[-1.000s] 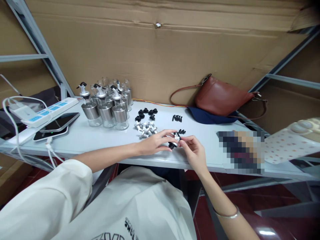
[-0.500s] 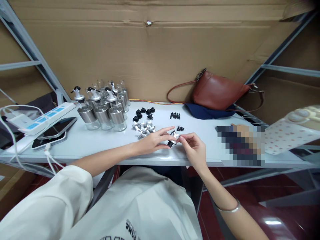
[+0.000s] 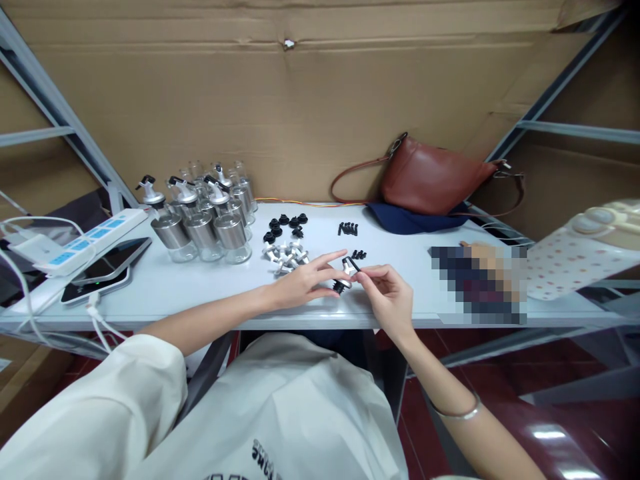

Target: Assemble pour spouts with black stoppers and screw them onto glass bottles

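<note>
Between thumb and fingers, my left hand [image 3: 300, 284] grips a silver bottle pourer [image 3: 346, 272] whose ribbed black stopper points down. My right hand [image 3: 393, 299] is closed in a pinch at the pourer's top, with thumb and forefinger on a slim black flap [image 3: 354, 265]. The flap slants across the spout; whether it is fixed there I cannot tell. Just left of my left fingers lies a pile of silver spouts [image 3: 285, 256]. Behind it are several black stoppers [image 3: 284, 220]. Small black pieces [image 3: 359, 255] and a row of black flaps [image 3: 348, 229] lie beyond my hands.
Glass bottles with steel sleeves [image 3: 233, 233], some topped with pourers, stand at the back left. A power strip [image 3: 95, 240] and two phones [image 3: 115, 260] lie further left. A brown bag [image 3: 435, 177] rests on dark blue cloth [image 3: 415, 222] at the back right.
The black flap has swung up and now shows as a longer dark strip against the spout. Both hands keep their hold in nearly the same place. The view has shifted slightly.
</note>
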`<state>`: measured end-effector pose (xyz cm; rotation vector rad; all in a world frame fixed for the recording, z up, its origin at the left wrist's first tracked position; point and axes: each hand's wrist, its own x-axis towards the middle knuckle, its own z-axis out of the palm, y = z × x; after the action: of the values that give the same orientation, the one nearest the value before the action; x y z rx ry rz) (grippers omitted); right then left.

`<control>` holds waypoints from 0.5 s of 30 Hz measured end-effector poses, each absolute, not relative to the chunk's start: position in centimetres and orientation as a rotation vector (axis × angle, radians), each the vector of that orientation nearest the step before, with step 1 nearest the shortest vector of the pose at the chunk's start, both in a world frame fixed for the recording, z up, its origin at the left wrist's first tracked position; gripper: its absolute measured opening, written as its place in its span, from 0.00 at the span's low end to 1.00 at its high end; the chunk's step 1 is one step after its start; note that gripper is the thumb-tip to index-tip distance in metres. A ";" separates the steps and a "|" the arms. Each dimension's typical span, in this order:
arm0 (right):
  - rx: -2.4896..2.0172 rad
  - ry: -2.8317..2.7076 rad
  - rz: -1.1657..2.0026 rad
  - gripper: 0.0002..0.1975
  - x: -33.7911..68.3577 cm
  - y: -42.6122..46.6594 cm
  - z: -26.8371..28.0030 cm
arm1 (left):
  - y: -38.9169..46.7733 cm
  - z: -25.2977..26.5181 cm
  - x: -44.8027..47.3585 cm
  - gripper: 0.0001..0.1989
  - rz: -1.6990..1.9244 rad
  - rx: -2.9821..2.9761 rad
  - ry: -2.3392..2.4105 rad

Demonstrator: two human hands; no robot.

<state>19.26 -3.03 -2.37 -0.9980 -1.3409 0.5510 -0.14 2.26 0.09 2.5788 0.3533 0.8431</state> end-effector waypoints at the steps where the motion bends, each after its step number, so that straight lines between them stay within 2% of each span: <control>1: -0.999 -1.344 0.550 0.08 19.3 -3.0 -2.4 | 2.2 0.1 -0.1 0.16 0.850 2.580 0.359; 15: -0.970 -1.426 0.622 0.12 19.4 -2.9 -2.3 | 2.0 0.4 -0.3 0.16 0.956 2.622 0.326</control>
<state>19.44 -2.89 -2.27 -0.9702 -1.4256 0.6219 -0.28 2.01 0.38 2.6220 0.3256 0.9560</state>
